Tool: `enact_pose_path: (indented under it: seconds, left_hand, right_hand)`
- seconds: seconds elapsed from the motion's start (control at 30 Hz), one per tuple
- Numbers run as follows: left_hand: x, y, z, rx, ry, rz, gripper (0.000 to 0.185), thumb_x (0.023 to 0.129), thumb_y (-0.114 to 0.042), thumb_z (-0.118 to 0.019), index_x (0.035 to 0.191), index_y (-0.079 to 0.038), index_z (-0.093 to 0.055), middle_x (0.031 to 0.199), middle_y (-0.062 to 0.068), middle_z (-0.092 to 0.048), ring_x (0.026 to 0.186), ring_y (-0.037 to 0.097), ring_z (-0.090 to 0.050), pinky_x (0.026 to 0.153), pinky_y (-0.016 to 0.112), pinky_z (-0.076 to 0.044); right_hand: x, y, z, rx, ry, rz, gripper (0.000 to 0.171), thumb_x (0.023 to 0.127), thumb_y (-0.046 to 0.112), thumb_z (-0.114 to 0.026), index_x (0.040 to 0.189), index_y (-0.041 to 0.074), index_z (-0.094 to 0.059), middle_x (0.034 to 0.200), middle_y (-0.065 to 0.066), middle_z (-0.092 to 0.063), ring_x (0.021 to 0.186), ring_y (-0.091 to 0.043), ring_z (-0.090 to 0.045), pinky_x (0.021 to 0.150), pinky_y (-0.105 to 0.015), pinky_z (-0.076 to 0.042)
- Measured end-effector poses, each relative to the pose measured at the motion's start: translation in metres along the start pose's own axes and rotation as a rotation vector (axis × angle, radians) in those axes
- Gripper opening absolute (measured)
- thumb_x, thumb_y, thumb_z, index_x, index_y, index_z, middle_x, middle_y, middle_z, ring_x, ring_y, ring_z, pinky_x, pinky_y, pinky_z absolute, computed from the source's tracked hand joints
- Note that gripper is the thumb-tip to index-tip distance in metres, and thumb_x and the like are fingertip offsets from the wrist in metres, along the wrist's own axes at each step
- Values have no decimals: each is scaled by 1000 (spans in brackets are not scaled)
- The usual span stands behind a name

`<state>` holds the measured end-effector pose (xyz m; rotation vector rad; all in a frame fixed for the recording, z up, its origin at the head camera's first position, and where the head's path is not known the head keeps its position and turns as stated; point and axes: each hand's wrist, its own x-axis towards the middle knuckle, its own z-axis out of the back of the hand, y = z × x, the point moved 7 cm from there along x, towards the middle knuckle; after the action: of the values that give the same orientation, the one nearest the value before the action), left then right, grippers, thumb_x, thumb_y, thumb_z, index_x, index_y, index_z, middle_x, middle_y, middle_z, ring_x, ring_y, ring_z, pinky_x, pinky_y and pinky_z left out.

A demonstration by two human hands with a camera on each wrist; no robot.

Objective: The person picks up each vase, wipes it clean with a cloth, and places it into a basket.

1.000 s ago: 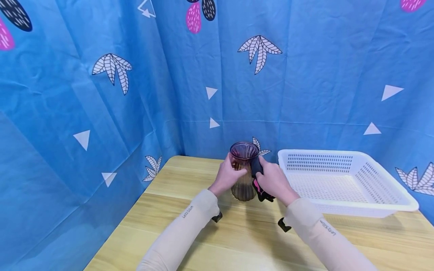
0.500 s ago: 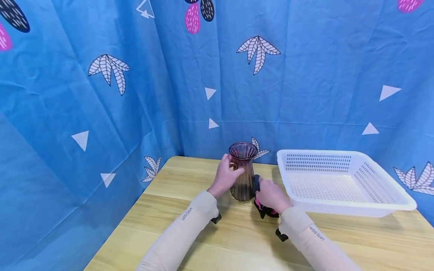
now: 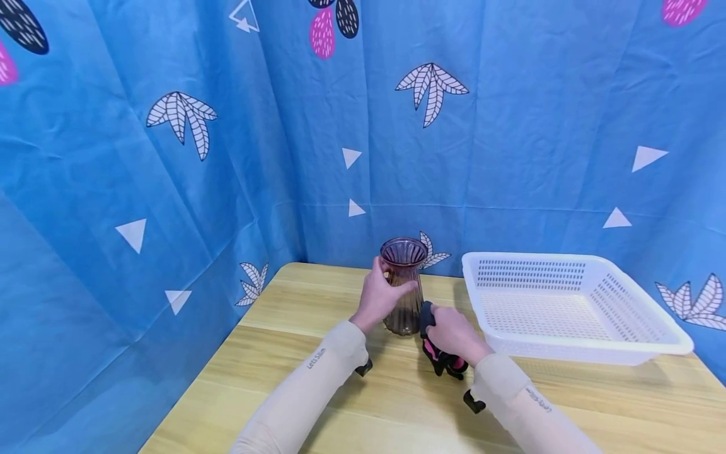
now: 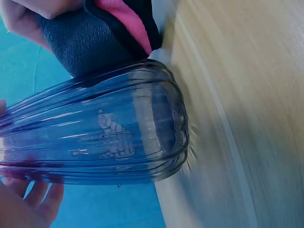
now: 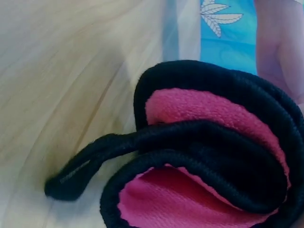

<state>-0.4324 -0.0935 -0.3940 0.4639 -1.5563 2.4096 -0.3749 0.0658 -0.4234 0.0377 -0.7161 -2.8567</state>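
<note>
A ribbed, see-through purple-brown glass vase (image 3: 404, 313) with a flared rim stands upright at the back of the table. My left hand (image 3: 379, 295) grips it around the upper part, thumb toward me. On its lower right side, my right hand (image 3: 454, 331) holds a folded cleaning cloth (image 3: 426, 318), dark grey and pink with black edging. In the left wrist view the cloth (image 4: 88, 42) lies against the glass near the vase's base (image 4: 178, 128). The right wrist view shows the cloth's curled folds (image 5: 190, 194) and a black hanging loop (image 5: 71, 183).
To the right stands a white plastic basket (image 3: 573, 345) with slotted walls. Pale wood-grain tabletop (image 3: 391, 403) stretches in front of the vase. A blue patterned curtain (image 3: 510, 157) hangs behind and along the left edge.
My right hand and the cloth have moved from the vase's upper right side down toward its base and a little closer to me. The left hand keeps its grip, almost unmoved.
</note>
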Motion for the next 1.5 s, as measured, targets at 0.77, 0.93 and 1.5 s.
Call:
enact_pose_path:
  seconds: [0.77,0.93,1.5]
  left_hand:
    - [0,-6,4,1,64,-93,60,79,-20,-79,133,-15,-53,127,4,-60,115,21,-60,96,40,-52]
    - [-3,-2,4,-50,65,-49,58,84,-19,-73,135,-15,-46,128,4,-63,120,22,-59,101,42,-50]
    - [-2,-2,1,25,8,-33,77,73,-60,-83,128,-14,-55,122,0,-42,120,18,-47,108,40,-43]
  right_hand:
    - [10,25,48,36,-118,56,69,97,15,-57,157,0,-28,100,-26,-70,54,-21,-58,53,-34,-46]
    - [12,17,25,-37,-65,55,63,95,14,-62,151,-4,-40,118,-29,-68,71,-25,-65,64,-41,-52]
    - [5,-2,5,105,-20,-9,61,94,13,-60,149,-4,-42,131,-31,-61,78,-26,-66,74,-42,-54]
